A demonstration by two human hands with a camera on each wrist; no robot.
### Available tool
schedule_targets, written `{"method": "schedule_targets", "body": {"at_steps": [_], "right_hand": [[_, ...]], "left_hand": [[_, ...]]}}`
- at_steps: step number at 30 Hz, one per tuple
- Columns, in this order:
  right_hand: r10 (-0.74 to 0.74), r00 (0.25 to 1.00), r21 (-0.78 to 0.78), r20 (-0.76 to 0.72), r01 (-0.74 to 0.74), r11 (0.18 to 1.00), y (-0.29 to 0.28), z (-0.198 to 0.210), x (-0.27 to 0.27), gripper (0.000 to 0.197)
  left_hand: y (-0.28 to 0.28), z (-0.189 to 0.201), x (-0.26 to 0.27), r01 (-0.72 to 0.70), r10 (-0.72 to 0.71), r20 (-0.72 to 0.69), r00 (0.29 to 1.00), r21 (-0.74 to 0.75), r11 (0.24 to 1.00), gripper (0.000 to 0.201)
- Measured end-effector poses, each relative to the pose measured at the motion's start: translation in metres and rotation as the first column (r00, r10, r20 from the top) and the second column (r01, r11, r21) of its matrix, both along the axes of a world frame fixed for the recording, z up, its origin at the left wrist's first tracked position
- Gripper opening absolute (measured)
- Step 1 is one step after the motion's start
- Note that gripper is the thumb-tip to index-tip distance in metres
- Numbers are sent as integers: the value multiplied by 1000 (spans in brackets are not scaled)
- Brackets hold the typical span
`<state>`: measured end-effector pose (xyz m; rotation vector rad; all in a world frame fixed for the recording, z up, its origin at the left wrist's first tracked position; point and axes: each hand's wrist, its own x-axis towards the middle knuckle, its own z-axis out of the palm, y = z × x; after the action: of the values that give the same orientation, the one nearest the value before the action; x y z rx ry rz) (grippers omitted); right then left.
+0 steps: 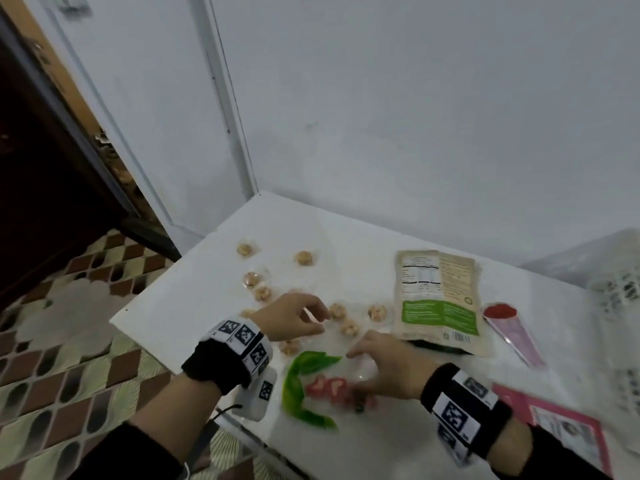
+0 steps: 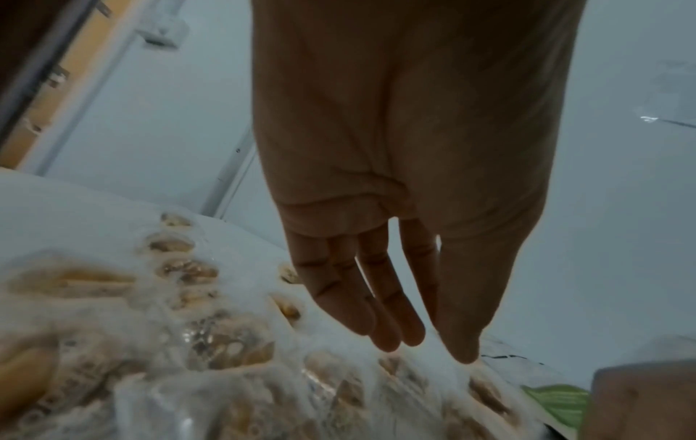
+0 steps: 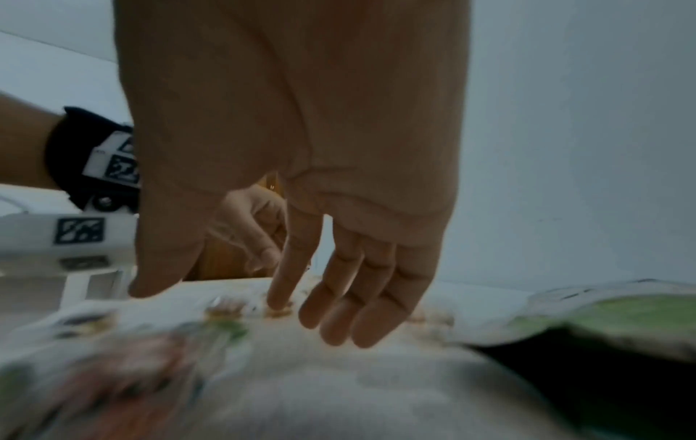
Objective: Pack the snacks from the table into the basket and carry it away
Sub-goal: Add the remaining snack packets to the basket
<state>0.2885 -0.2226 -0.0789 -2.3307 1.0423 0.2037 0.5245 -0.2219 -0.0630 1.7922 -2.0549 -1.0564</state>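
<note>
Gathering step, nothing packed yet by the look of it: both hands hover low over the small clear-wrapped snacks scattered on the white table. Left hand has fingers relaxed and slightly apart, holding nothing. Right hand reaches over the green-and-red packet, fingers loosely spread; its forefinger may touch a wrapper, too blurred to tell. Pale basket sits at the table's far right, well apart. Next: pinch a snack and carry it across
</note>
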Motion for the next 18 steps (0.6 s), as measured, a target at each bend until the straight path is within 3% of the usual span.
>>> {"method": "schedule_targets", "body": {"at_steps": [2,6,8,13,18], "right_hand": [[-37,999,-16,-15,37,999,11,-10,3,58],[-155,987,186,33,146,972,21,-11,-2,52],[-160,987,211,17,153,965,22,-5,-17,42],[-367,926,189,86,347,919,36,25,-97,19],[-528,847,40,63,527,849,62,81,-201,24]], "left_hand": [[-9,2,0,38,-38,-7,999,-25,999,21],[-34,17,-19,89,-94,-50,994,-93,992,17],[-47,28,-42,150,-160,-82,984,-114,982,17],[-77,46,-142,402,-418,-91,904,-156,902,18],[-93,29,-250,515,-524,10,851,-205,832,18]]}}
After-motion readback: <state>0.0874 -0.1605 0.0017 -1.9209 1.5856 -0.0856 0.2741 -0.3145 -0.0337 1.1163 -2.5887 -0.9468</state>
